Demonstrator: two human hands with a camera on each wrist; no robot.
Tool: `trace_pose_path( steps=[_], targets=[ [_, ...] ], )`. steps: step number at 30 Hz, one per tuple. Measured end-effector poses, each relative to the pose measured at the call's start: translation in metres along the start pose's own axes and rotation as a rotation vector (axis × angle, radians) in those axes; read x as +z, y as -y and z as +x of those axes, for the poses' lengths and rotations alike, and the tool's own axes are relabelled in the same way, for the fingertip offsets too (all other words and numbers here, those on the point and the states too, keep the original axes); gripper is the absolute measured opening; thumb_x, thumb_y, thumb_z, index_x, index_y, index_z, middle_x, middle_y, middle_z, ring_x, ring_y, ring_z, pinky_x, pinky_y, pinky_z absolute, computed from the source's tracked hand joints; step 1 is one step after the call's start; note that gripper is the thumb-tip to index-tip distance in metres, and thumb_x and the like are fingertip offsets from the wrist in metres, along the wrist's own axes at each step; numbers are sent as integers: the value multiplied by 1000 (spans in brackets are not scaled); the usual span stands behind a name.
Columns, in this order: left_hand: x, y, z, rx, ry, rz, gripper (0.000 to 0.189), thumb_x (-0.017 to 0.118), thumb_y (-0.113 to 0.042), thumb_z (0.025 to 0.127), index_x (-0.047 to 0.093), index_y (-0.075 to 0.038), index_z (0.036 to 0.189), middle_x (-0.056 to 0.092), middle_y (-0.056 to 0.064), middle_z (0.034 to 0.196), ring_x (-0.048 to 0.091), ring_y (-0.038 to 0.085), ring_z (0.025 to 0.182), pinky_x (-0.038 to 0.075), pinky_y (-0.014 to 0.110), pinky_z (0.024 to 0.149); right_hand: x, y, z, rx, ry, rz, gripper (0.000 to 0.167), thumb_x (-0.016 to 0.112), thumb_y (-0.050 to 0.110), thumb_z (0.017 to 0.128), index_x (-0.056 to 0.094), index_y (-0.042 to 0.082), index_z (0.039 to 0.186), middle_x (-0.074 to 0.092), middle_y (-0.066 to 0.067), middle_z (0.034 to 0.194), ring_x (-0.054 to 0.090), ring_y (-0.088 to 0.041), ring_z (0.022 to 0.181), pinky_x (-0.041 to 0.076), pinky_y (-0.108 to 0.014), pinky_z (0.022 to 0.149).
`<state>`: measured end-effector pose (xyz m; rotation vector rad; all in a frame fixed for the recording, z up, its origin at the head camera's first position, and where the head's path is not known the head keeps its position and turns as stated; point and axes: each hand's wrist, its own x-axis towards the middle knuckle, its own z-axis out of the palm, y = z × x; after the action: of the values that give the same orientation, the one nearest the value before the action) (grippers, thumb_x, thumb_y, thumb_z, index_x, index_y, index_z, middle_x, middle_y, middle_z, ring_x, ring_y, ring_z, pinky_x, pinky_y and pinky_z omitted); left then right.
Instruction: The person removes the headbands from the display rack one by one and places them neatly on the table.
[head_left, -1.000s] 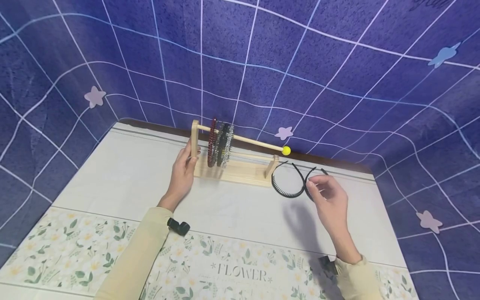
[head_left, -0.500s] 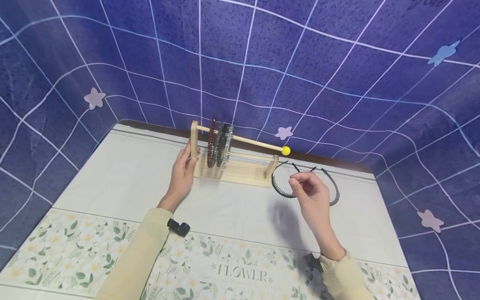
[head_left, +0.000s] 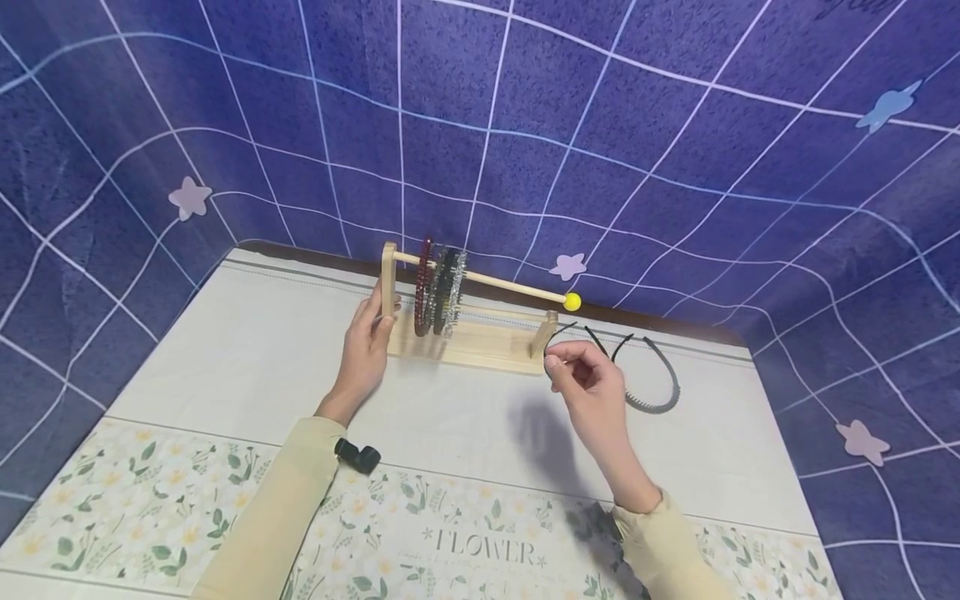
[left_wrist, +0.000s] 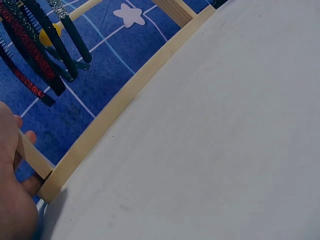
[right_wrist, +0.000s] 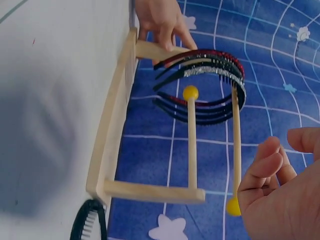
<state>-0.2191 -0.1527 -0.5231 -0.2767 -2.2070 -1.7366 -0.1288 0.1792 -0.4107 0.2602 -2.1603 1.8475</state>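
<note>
The left hand (head_left: pixel 363 346) grips a pale, yellow-knobbed wooden stand (head_left: pixel 487 343); the right hand (head_left: pixel 594 389) curls loosely, thumb apart.

Wooden stand (head_left: pixel 495 343), glittery headbands (head_left: pixel 453 292) on rod (head_left: pixel 517 286)

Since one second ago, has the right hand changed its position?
Yes. In the head view, the right hand has moved leftward, closer to the wooden stand, which stayed put.

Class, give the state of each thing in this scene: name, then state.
Wooden stand: upright on the table
Upper rod: ball-tipped end free
Hung headbands: bunched on that rod
Left loose headband: off the stand
Right loose headband: off the stand
Left hand: gripping the stand
Right hand: bent, apparently empty
</note>
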Motion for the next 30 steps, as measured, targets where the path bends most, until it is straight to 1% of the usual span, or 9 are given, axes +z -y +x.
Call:
trace_pose_path(
  steps=[6, 13, 18, 20, 23, 28, 30],
  targets=[
    [0, 1, -1, 0, -4, 2, 70, 47, -5, 117, 27, -30, 178, 53, 24, 152, 58, 45, 144, 48, 53, 128, 14, 1, 2, 14, 17, 16, 9, 74, -6, 101, 77, -7, 110, 69, 1, 85, 62, -10, 64, 47, -15, 50],
    [0, 2, 0, 8, -3, 14, 70, 47, -5, 117, 25, -31, 178, 52, 23, 153, 56, 44, 146, 47, 52, 129, 29, 3, 7, 66, 45, 40, 12, 76, -1, 101, 79, -3, 113, 69, -1, 87, 62, -12, 63, 43, -15, 47],
    [2, 2, 2, 9, -1, 7, 71, 46, -6, 117, 24, -33, 178, 52, 23, 154, 57, 43, 146, 48, 50, 129, 41, 3, 11, 77, 64, 69, 16, 77, -1, 100, 79, -3, 116, 72, -3, 92, 64, -12, 65, 43, -15, 48],
    [2, 3, 2, 10, 1, 6, 71, 47, -5, 117, 24, -33, 178, 52, 24, 153, 57, 44, 146, 48, 51, 129, 46, 2, 12, 77, 71, 87, 17, 76, -3, 100, 78, -4, 117, 73, -3, 93, 63, -11, 66, 44, -15, 48],
    [2, 4, 1, 8, 0, 10, 71, 47, -6, 117, 24, -34, 178, 52, 23, 153, 57, 44, 145, 48, 51, 129, 53, 0, 11, 76, 79, 103, 17, 76, -3, 100, 77, -6, 117, 73, -3, 94, 64, -11, 66, 46, -16, 50],
    [1, 2, 0, 9, -2, 17, 71, 47, -8, 117, 25, -39, 177, 53, 22, 153, 57, 42, 146, 48, 51, 129, 63, -3, 11, 51, 95, 117, 18, 77, -4, 99, 77, -7, 117, 75, -13, 98, 64, -11, 66, 57, -19, 59],
    [1, 1, 0, 10, 0, 17, 71, 47, -8, 117, 25, -38, 177, 52, 22, 153, 57, 43, 146, 48, 52, 129, 67, -3, 12, 48, 97, 120, 19, 78, -4, 98, 77, -7, 118, 75, -16, 100, 65, -11, 66, 59, -19, 61]
  ],
)
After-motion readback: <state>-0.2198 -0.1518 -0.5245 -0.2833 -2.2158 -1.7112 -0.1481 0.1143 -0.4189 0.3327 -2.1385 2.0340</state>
